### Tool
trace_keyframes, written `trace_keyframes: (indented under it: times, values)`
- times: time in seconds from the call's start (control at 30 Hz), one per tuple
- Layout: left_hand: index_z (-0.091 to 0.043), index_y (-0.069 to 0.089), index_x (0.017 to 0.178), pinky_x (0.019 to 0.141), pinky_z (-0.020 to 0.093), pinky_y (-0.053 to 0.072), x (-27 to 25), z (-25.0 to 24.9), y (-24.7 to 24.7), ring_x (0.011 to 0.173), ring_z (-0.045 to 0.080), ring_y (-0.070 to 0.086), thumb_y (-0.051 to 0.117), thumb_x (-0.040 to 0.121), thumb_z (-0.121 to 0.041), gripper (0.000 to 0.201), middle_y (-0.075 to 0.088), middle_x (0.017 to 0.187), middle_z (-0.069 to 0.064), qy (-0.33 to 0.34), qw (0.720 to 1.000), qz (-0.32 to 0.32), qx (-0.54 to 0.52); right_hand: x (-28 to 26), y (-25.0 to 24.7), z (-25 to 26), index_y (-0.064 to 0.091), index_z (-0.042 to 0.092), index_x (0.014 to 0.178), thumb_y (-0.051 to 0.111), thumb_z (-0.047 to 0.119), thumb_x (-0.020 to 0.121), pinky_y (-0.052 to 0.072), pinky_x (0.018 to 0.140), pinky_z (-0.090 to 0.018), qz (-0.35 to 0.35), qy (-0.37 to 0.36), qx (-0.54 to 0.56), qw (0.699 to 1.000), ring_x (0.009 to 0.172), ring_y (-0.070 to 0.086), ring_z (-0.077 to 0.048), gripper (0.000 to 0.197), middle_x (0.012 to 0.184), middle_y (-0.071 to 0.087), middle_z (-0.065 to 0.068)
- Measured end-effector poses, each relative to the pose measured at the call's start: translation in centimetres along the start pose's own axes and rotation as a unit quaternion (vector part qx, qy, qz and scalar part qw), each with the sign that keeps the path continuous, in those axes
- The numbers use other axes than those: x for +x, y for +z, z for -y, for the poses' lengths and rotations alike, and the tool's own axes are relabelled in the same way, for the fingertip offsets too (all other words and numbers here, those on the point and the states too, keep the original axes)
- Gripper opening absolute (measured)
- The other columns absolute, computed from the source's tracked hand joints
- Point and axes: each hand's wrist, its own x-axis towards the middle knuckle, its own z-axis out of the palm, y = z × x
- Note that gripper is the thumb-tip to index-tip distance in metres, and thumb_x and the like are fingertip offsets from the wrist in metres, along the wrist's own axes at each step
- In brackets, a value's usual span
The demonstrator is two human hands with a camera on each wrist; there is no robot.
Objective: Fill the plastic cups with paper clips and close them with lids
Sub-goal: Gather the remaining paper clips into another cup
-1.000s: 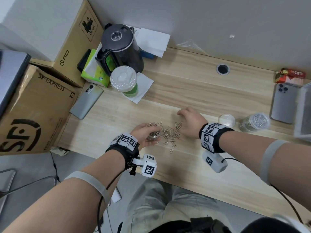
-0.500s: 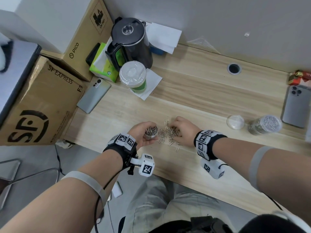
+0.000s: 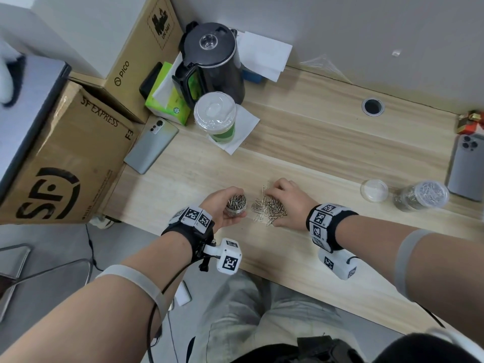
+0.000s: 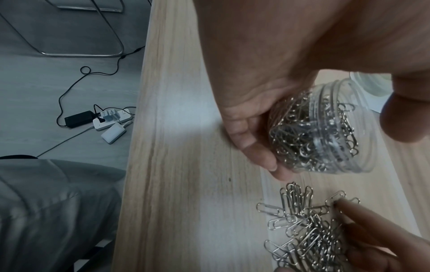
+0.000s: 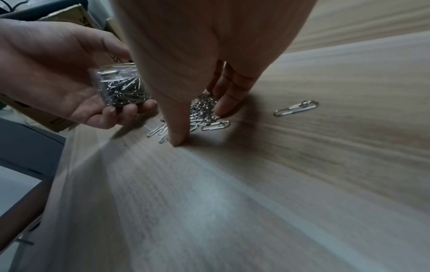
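One cup (image 3: pixel 421 195) is already standing filled with paper clips and closed with its lid, far to the right on the bench (image 3: pixel 314 142), near a grey phone (image 3: pixel 467 169). The second cup (image 3: pixel 236 206) is still being filled, so the job looks roughly half done or a little more.

The left hand (image 3: pixel 222 205) is curling its fingers and thumb round this open cup and holding it tilted just above the bench, its mouth turned toward the loose pile of clips (image 3: pixel 269 209) beside it. Through the clear wall the left wrist view is showing it packed most of the way up with clips. The right hand (image 3: pixel 286 203) is lying over the pile with thumb and fingertips (image 5: pixel 223 108) pressing down on either side of the clips; whether it is pinching any yet or only gathering them, I cannot tell. One stray clip (image 5: pixel 296 108) is lying a little apart from the heap.

What is left, as I judge it: getting the remaining clips into the open cup, then fetching the spare lid (image 3: pixel 374 190), which is lying on the bench just left of the finished cup, and pressing it on.

Further back a lidded drink (image 3: pixel 215 116) with green liquid is standing on a napkin, untouched by any of this.
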Motion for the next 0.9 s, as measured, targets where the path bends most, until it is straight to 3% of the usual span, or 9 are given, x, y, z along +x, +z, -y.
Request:
trace_keyframes:
  times: [0.2,0.37,0.5,0.6,0.73,0.83,0.9]
  values:
    - [-0.011,0.061,0.111,0.066,0.03,0.054,0.1,-0.1,-0.2,0.074,0.025,0.067,0.065,0.09,-0.033,0.03,0.069,0.102,0.014,-0.004,1.0,0.008,0.003,0.2,0.4,0.6,0.042,0.032,0.143,0.084,0.038,0.064,0.038,0.097,-0.034,0.001,-0.018,-0.024,1.0,0.109,0.039,-0.022,0.09,0.124,0.04,-0.003]
    - [-0.011,0.061,0.11,0.066,0.031,0.054,0.2,-0.1,-0.2,0.075,0.025,0.067,0.065,0.09,-0.034,0.031,0.068,0.102,0.015,-0.009,1.0,0.013,0.012,0.4,0.2,1.0,0.059,0.033,0.127,0.078,0.035,0.076,0.039,0.094,-0.034,-0.006,-0.016,-0.024,1.0,0.107,0.04,-0.023,0.054,0.119,0.044,-0.002]
    - [-0.01,0.061,0.111,0.062,0.028,0.054,0.2,-0.1,-0.3,0.071,0.023,0.067,0.065,0.091,-0.035,0.033,0.068,0.101,0.014,-0.011,1.0,0.013,0.022,0.3,0.4,1.0,0.068,0.026,0.105,0.073,0.03,0.082,0.041,0.094,-0.038,-0.02,-0.005,-0.006,1.0,0.104,0.043,-0.022,0.024,0.113,0.049,-0.002]
    - [-0.01,0.061,0.112,0.059,0.027,0.054,0.2,-0.2,-0.3,0.07,0.022,0.068,0.065,0.09,-0.037,0.035,0.069,0.1,0.014,-0.012,0.999,0.01,0.029,0.1,0.7,0.8,0.07,0.019,0.095,0.071,0.022,0.083,0.042,0.093,-0.039,-0.032,0.003,0.022,0.999,0.101,0.047,-0.024,0.012,0.109,0.05,-0.003]
    - [-0.01,0.061,0.113,0.055,0.026,0.054,0.3,-0.2,-0.2,0.072,0.023,0.068,0.065,0.089,-0.039,0.038,0.07,0.101,0.014,-0.01,0.999,0.011,0.038,0.1,0.7,0.9,0.072,0.011,0.087,0.069,0.01,0.081,0.047,0.085,-0.034,-0.059,0.006,0.054,0.997,0.09,0.057,-0.026,0.007,0.1,0.054,-0.006]
    - [-0.011,0.061,0.109,0.058,0.028,0.054,0.2,-0.2,0.3,0.073,0.023,0.067,0.065,0.089,-0.041,0.036,0.07,0.1,0.015,-0.009,0.999,0.011,0.04,0.2,0.5,1.1,0.072,0.01,0.083,0.065,0.006,0.078,0.042,0.078,-0.024,-0.058,0.021,0.047,0.997,0.085,0.06,-0.026,0.009,0.097,0.058,-0.006]
    - [-0.011,0.061,0.104,0.061,0.029,0.053,0.1,-0.3,0.7,0.073,0.024,0.067,0.065,0.09,-0.041,0.033,0.07,0.094,0.015,-0.013,0.999,0.006,0.04,0.2,0.2,1.2,0.071,0.01,0.081,0.062,0.005,0.076,0.042,0.076,-0.024,-0.054,0.036,0.041,0.997,0.084,0.06,-0.027,0.011,0.094,0.06,-0.007]
